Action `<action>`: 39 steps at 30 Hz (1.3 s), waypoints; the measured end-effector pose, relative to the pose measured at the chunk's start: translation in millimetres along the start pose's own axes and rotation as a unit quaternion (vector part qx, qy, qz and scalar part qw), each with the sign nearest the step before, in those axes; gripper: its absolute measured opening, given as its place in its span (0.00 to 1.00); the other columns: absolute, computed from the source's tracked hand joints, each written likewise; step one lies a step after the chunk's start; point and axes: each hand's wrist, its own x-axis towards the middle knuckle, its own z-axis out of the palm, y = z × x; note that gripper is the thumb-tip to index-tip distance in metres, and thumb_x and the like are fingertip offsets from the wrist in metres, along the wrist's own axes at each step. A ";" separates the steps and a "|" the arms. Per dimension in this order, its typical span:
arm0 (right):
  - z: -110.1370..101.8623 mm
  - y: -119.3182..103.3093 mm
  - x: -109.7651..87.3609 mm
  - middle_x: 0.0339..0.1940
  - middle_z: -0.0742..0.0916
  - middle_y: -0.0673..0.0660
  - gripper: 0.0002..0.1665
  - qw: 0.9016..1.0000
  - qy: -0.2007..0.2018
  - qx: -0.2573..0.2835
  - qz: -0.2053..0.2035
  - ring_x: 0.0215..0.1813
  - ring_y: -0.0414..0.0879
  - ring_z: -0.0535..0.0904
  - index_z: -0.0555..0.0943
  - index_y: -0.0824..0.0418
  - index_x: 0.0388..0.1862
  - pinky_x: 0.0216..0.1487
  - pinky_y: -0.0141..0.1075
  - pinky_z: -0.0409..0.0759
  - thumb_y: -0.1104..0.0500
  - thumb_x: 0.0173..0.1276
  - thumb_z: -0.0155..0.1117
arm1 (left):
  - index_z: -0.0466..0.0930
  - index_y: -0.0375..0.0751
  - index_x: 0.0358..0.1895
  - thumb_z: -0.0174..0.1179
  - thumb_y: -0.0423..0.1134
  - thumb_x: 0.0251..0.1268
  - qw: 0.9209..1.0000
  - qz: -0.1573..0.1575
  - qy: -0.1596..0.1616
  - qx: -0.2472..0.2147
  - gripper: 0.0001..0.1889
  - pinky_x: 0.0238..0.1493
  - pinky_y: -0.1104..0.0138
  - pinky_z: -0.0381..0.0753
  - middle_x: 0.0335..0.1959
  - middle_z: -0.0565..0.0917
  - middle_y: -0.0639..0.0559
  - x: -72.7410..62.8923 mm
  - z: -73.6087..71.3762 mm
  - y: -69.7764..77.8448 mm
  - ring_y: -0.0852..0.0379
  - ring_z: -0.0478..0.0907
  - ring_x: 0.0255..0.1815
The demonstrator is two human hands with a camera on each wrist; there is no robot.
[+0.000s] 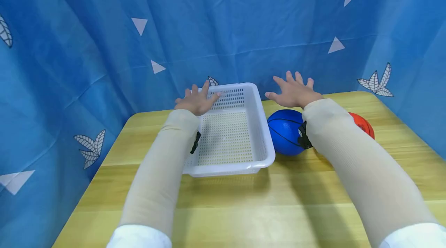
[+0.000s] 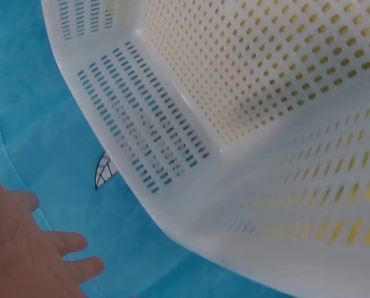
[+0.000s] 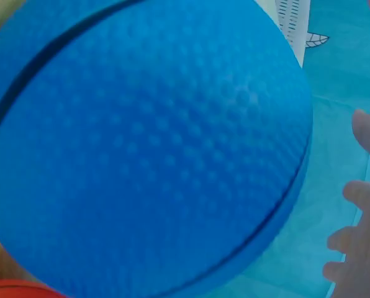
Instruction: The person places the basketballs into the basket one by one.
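Note:
My left hand (image 1: pixel 196 101) is held over the far left side of a white perforated plastic basket (image 1: pixel 260 124), fingers spread and holding nothing. In the left wrist view its fingers (image 2: pixel 64 242) show beside the basket's rim. To the right of the basket sits a blue ball (image 1: pixel 283 134) with black lines, like a small basketball. My right hand (image 1: pixel 294 91) is spread above and beyond that ball, also with nothing in it. The blue ball (image 3: pixel 154 149) fills most of the right wrist view, its pebbled surface close to the camera. Inside, the basket's slatted walls and perforated floor are bare.
A red ball (image 1: pixel 362 124) rests farther right, partly hidden behind my right forearm. Everything stands on a light wooden table (image 1: pixel 223 217) with rounded far corners. A blue curtain (image 1: pixel 244 19) with leaf and triangle prints hangs right behind the table and along both sides.

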 end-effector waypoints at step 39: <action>3.1 103.6 -68.5 0.65 0.63 0.80 0.44 1.000 -0.019 0.015 -0.010 0.63 0.76 0.59 0.56 0.72 0.70 0.53 0.70 0.66 0.40 0.70 0.49 | 0.50 0.32 0.72 0.46 0.49 0.71 0.947 -0.001 0.051 -0.316 0.34 0.61 0.48 0.70 0.67 0.64 0.34 -59.1 20.8 -111.2 0.37 0.67 0.64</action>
